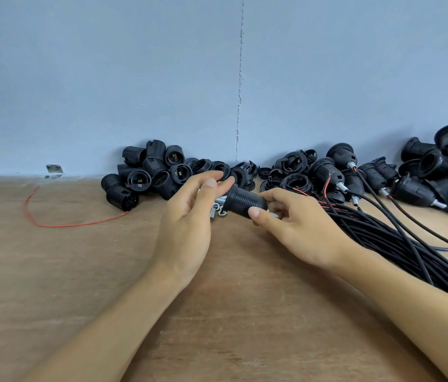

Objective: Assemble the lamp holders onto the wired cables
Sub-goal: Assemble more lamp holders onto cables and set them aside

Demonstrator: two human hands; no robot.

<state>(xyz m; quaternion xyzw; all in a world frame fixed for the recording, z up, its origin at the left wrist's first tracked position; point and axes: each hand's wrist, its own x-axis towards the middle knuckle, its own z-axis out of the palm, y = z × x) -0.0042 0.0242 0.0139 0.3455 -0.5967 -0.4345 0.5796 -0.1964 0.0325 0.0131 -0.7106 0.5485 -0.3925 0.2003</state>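
A black threaded lamp holder (243,201) hangs just above the wooden table (79,271), lying on its side between my two hands. My right hand (294,230) pinches its narrow right end between thumb and fingers, where a silver metal nipple shows. My left hand (189,216) is at the holder's wide left end, fingers nearly straight and their tips against the rim. A thick bundle of black cables (399,244) with red wire ends runs from my right hand to the lower right.
A heap of loose black holder bodies (148,172) and rings (294,172) lies along the grey wall. Assembled holders on cables (424,175) are piled at the right. Small metal nuts and sleeves (218,210) lie under the hands. A loose red wire (52,224) lies left.
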